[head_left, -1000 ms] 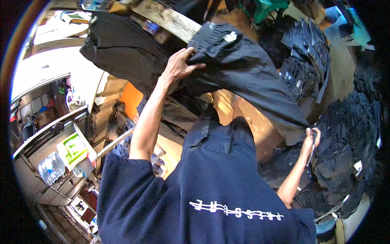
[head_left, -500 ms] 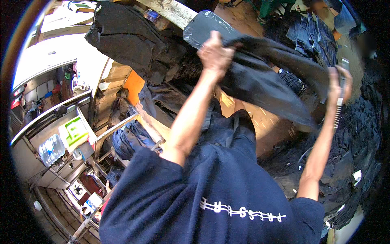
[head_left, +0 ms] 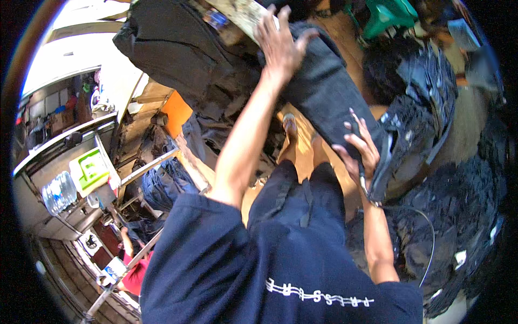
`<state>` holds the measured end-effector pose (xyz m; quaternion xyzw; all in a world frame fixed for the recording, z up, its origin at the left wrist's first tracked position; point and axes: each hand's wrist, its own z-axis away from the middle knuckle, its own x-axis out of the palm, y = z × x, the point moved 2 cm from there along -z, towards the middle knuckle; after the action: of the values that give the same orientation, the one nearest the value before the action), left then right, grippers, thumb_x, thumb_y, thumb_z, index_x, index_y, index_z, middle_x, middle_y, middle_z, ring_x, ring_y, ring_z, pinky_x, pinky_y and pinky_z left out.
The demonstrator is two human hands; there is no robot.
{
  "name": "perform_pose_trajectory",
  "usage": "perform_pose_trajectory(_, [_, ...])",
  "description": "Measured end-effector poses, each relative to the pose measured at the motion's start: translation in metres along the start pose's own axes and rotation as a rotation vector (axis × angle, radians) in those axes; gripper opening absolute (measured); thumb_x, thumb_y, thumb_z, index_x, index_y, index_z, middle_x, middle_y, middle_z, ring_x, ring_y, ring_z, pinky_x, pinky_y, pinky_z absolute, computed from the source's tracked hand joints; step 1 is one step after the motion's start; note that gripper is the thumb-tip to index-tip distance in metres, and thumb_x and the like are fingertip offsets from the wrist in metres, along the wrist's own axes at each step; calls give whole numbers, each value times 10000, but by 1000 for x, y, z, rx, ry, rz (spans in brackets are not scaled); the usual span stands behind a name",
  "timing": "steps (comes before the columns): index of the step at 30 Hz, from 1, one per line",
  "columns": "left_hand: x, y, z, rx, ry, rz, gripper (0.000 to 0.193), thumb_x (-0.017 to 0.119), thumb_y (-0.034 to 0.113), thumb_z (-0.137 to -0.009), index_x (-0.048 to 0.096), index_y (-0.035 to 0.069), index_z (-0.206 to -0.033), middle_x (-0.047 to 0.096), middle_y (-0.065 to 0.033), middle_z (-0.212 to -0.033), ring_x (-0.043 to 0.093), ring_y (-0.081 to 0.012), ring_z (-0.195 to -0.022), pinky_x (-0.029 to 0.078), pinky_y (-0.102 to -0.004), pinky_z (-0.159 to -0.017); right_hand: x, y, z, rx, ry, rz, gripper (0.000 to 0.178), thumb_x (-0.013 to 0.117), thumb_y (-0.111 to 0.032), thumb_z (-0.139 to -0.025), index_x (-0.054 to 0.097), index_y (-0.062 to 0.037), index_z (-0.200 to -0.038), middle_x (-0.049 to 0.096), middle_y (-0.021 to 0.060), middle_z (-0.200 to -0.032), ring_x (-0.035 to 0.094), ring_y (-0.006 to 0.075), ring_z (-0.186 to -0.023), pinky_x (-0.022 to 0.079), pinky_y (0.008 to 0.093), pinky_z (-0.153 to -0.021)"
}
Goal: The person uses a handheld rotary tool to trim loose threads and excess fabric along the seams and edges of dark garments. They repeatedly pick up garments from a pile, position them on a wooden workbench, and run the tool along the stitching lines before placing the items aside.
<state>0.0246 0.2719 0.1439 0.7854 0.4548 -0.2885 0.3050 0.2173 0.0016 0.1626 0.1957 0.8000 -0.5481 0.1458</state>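
Observation:
Black denim trousers [head_left: 324,81] lie stretched long and flat in front of me, running from upper middle toward the right. My left hand [head_left: 280,47] rests at their upper end, open, with fingers spread. Further down the cloth is my right hand [head_left: 360,146], its fingers partly apart around a slim, dark, pen-like tool [head_left: 357,128]. From the tool's rear end by my wrist, a thin cable [head_left: 426,221] loops down to the right. The board seen earlier is hidden under the cloth.
Dark garments [head_left: 183,54] hang over a wooden beam [head_left: 237,13] at upper left. Heaped dark denim [head_left: 448,210] fills the right side, with a green plastic stool [head_left: 386,16] beyond. At left are a water jug [head_left: 59,191], a green tray [head_left: 91,171] and a person's red sleeve [head_left: 135,275].
The black trousers now cover the rounded board end that was bare. My left hand has opened and shifted up slightly. My right hand has swung inward from the far right onto the cloth.

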Motion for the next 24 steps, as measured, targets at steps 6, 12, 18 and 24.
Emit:
perform_pose_trajectory(6, [-90,17,84,-201,-530,202,724,918,411,-813,642,81,-1396,549,-164,-1422,509,-383,-1331,446,-510,-1128,-92,61,2,304,613,338,196,799,-135,-1011,707,-21,-1140,771,142,-1181,738,294,-1105,518,451,-1118])
perform_pose_trajectory(12, [-83,-19,78,-451,-604,443,691,957,316,-791,675,46,-1361,726,-139,-1082,683,-325,-1010,567,-433,-953,-122,54,55,702,662,358,294,611,-248,-1148,743,14,-1173,798,152,-1182,740,222,-1076,552,397,-1034])
perform_pose_trajectory(18, [-83,-27,59,-519,-663,654,715,885,27,-823,508,102,-1427,753,-124,-1053,744,-233,-849,598,-377,-762,42,22,-77,219,205,0,321,734,-255,-1031,734,-1,-1227,801,161,-1165,789,268,-1020,603,400,-977])
perform_pose_trajectory(24, [-79,-30,66,-655,-715,679,760,916,16,-789,491,79,-1416,723,-155,-1004,732,-280,-851,603,-393,-761,109,41,-131,-32,49,-126,305,806,-47,-881,739,46,-1165,802,228,-1074,818,358,-976,662,438,-921])
